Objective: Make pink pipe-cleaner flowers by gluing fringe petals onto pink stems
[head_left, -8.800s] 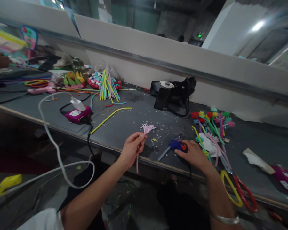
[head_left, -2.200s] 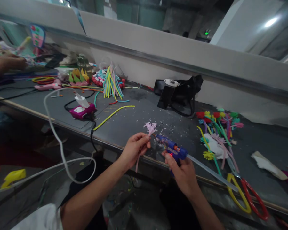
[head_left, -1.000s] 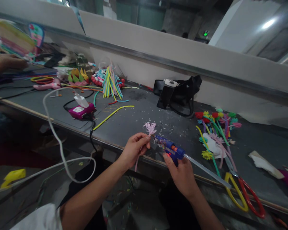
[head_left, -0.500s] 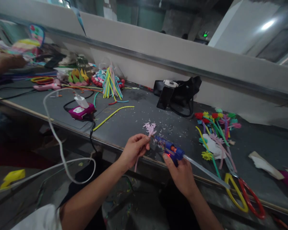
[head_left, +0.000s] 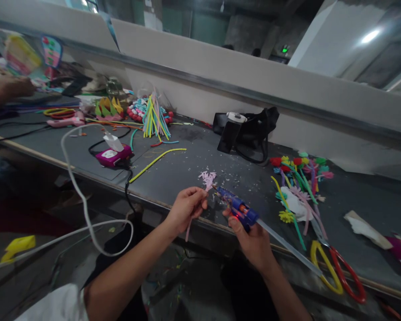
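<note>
My left hand (head_left: 186,209) pinches the stem of a small pink paper flower (head_left: 207,179), holding it upright over the front edge of the dark worktable (head_left: 187,165). My right hand (head_left: 250,240) grips a blue hot glue gun (head_left: 238,209) with a clear glue stick (head_left: 287,245) sticking out of its back. The gun's nozzle points left and sits right at the base of the pink flower head.
Finished colourful flowers (head_left: 297,178) lie to the right, with yellow and red scissors (head_left: 337,272) near the edge. A black bag (head_left: 247,131), a bundle of coloured strips (head_left: 153,118), a magenta box (head_left: 112,156) and white cable (head_left: 73,187) sit left. Another person's hand (head_left: 6,87) works far left.
My right hand picked the glue gun up off the table and brought its nozzle to the flower. Over the last second it tilted slightly and stayed at the flower's base.
</note>
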A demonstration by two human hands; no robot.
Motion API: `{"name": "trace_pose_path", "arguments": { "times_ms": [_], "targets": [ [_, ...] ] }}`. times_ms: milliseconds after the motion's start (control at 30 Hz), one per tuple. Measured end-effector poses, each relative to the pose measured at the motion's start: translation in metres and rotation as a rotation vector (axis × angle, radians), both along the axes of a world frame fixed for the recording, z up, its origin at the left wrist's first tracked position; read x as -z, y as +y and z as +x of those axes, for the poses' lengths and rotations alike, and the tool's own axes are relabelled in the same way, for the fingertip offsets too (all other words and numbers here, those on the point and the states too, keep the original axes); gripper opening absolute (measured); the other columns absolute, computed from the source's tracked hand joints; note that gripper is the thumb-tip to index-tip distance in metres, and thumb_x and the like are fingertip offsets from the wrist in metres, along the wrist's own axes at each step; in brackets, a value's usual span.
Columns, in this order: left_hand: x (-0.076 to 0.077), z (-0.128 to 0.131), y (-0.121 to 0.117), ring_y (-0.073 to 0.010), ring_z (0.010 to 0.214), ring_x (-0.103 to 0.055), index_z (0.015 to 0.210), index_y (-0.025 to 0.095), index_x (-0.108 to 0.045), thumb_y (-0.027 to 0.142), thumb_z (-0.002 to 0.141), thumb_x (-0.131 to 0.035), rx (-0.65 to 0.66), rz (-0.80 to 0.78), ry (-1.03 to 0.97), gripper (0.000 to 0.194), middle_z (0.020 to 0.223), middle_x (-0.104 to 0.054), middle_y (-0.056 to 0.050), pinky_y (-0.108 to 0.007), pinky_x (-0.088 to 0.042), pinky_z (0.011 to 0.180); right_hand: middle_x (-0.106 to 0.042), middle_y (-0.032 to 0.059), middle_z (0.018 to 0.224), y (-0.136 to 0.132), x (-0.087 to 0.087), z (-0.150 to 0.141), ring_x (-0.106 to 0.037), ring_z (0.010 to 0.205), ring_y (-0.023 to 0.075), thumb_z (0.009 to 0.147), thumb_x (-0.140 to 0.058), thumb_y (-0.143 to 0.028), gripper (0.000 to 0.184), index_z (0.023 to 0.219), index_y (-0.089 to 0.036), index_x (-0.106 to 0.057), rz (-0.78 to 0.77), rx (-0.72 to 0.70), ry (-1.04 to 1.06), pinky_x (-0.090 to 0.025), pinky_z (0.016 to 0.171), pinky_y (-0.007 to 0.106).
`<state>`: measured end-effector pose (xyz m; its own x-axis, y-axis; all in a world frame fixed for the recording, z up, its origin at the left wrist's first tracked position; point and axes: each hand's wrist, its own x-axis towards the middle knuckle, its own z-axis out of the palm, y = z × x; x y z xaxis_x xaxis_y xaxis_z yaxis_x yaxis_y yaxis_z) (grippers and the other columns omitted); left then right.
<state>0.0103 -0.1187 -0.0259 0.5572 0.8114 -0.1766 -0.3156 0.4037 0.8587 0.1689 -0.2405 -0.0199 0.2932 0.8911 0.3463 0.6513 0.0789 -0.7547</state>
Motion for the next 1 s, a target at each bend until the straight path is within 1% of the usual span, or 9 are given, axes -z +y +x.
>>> {"name": "trace_pose_path", "arguments": {
  "times_ms": [233, 333, 467, 600, 700, 767, 867, 933, 1000],
  "targets": [
    [-0.004, 0.003, 0.001, -0.0038, 0.031, -0.034, 0.07, 0.015, -0.058, 0.03, 0.073, -0.064, 0.006, 0.003, 0.071, 0.016, 0.049, -0.053, 0.003, -0.018, -0.018, 0.032, -0.074, 0.0066, 0.095, 0.002, 0.003, 0.002, -0.069, 0.081, 0.0227, 0.087, -0.051, -0.057, 0.042, 0.098, -0.022, -0.073, -0.025, 0.051, -0.014, -0.054, 0.08, 0.037],
    [-0.005, 0.006, 0.002, -0.0038, 0.031, -0.034, 0.067, 0.015, -0.058, 0.029, 0.072, -0.064, 0.008, 0.013, 0.099, 0.016, 0.048, -0.051, 0.004, -0.018, -0.017, 0.031, -0.074, 0.0059, 0.092, 0.004, 0.0, 0.005, -0.069, 0.081, 0.0225, 0.088, -0.05, -0.056, 0.042, 0.097, -0.022, -0.073, -0.017, 0.009, -0.019, -0.054, 0.08, 0.036],
    [-0.006, 0.008, 0.005, -0.0041, 0.03, -0.033, 0.064, 0.016, -0.057, 0.027, 0.071, -0.063, 0.009, 0.024, 0.115, 0.015, 0.046, -0.049, 0.004, -0.019, -0.016, 0.031, -0.073, 0.0046, 0.087, 0.006, -0.003, 0.009, -0.068, 0.079, 0.0214, 0.089, -0.051, -0.054, 0.039, 0.097, -0.022, -0.072, 0.045, -0.009, 0.007, -0.053, 0.08, 0.034],
    [-0.006, 0.012, 0.006, -0.0041, 0.028, -0.032, 0.06, 0.016, -0.055, 0.023, 0.07, -0.061, 0.024, 0.02, 0.171, 0.014, 0.045, -0.049, 0.004, -0.019, -0.014, 0.031, -0.072, 0.0054, 0.09, 0.006, -0.005, 0.015, -0.067, 0.082, 0.0215, 0.091, -0.048, -0.052, 0.038, 0.098, -0.021, -0.07, 0.157, -0.002, 0.055, -0.052, 0.08, 0.035],
    [-0.005, 0.015, 0.01, -0.0044, 0.028, -0.031, 0.06, 0.015, -0.055, 0.02, 0.069, -0.061, 0.029, -0.005, 0.197, 0.012, 0.043, -0.047, 0.003, -0.019, -0.013, 0.031, -0.07, 0.0069, 0.094, 0.011, -0.009, 0.024, -0.065, 0.087, 0.0227, 0.091, -0.048, -0.052, 0.037, 0.1, -0.02, -0.066, 0.239, 0.071, 0.009, -0.051, 0.081, 0.037],
    [-0.004, 0.015, 0.015, -0.0045, 0.028, -0.031, 0.06, 0.015, -0.054, 0.018, 0.066, -0.061, 0.045, -0.027, 0.195, 0.01, 0.043, -0.047, 0.003, -0.019, -0.013, 0.031, -0.068, 0.0081, 0.095, 0.019, -0.011, 0.033, -0.063, 0.091, 0.0242, 0.089, -0.051, -0.051, 0.036, 0.103, -0.019, -0.061, 0.258, 0.144, -0.098, -0.05, 0.083, 0.038],
    [-0.004, 0.01, 0.024, -0.0038, 0.031, -0.031, 0.06, 0.015, -0.052, 0.02, 0.066, -0.062, 0.054, -0.039, 0.143, 0.013, 0.046, -0.045, 0.004, -0.018, -0.016, 0.032, -0.063, 0.0103, 0.1, 0.032, -0.008, 0.05, -0.059, 0.098, 0.0267, 0.085, -0.057, -0.046, 0.035, 0.107, -0.018, -0.056, 0.198, 0.149, -0.362, -0.048, 0.086, 0.04],
    [-0.005, 0.004, 0.029, -0.003, 0.033, -0.031, 0.063, 0.015, -0.052, 0.023, 0.068, -0.062, 0.027, -0.025, 0.089, 0.014, 0.048, -0.044, 0.005, -0.017, -0.018, 0.033, -0.06, 0.0105, 0.102, 0.037, -0.002, 0.061, -0.058, 0.099, 0.0272, 0.083, -0.059, -0.04, 0.032, 0.106, -0.019, -0.055, 0.086, 0.109, -0.496, -0.047, 0.085, 0.04],
    [-0.008, -0.001, 0.032, -0.0024, 0.034, -0.03, 0.066, 0.015, -0.053, 0.025, 0.069, -0.063, -0.002, -0.007, 0.041, 0.015, 0.049, -0.043, 0.006, -0.017, -0.017, 0.034, -0.059, 0.0087, 0.101, 0.037, 0.007, 0.07, -0.058, 0.096, 0.0258, 0.081, -0.061, -0.038, 0.029, 0.104, -0.02, -0.056, -0.066, 0.058, -0.537, -0.048, 0.081, 0.037]
  ]
}}
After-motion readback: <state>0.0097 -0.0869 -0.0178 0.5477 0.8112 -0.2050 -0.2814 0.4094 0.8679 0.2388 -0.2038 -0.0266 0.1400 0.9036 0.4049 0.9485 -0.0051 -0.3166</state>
